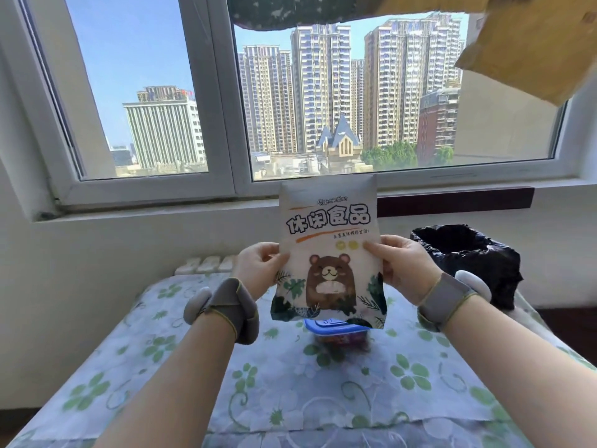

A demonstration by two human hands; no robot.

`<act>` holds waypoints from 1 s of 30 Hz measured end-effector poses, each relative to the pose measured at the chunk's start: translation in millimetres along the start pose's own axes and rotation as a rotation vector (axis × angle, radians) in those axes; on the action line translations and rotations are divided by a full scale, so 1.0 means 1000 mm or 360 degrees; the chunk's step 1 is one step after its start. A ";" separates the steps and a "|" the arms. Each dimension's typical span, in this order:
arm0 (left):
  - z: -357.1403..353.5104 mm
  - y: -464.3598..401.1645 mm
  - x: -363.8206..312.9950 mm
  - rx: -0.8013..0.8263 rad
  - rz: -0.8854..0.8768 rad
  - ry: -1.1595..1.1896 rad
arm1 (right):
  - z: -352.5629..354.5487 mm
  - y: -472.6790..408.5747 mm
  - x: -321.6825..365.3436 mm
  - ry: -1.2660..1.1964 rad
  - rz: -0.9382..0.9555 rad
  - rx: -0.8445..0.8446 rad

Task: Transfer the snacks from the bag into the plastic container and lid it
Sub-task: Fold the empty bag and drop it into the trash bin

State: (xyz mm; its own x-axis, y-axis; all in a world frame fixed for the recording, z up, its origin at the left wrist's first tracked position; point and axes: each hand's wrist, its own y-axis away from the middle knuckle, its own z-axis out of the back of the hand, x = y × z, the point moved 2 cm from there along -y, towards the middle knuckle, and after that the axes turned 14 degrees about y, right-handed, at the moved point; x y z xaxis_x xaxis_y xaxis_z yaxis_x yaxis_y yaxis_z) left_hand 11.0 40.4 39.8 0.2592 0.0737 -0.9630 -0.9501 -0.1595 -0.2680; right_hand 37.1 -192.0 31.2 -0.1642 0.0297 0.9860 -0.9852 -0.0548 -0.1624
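Hands, left (pixel 258 273) and right (pixel 405 270), grip one bag (pixel 328 250).

Both forearms reach forward and slightly inward, bare from the elbow down, each with a grey strap wrapped around the wrist. The left hand (pixel 258 268) is raised with its back toward the camera, thumb on the near face of the bag (pixel 328 250) and the other fingers curled behind its left edge. The right hand (pixel 405 270) mirrors it, thumb pressed on the near face and fingers wrapped behind the right edge. The two hands sit level with each other, well apart, with the bag upright between them. Each strap carries a rounded pale pad on the outer side of the wrist.
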 end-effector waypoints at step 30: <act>-0.033 0.002 0.005 0.0187 0.0491 0.0807 | 0.027 0.005 -0.011 -0.0514 -0.0448 0.0096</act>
State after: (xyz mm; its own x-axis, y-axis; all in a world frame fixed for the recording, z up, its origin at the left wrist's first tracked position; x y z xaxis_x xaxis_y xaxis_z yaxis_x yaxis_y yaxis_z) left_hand 16.3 7.5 33.3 -0.0084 -0.4416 -0.8972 -0.9999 0.0130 0.0029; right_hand 34.9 -219.4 20.6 0.1439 -0.2618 0.9543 -0.9831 -0.1479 0.1077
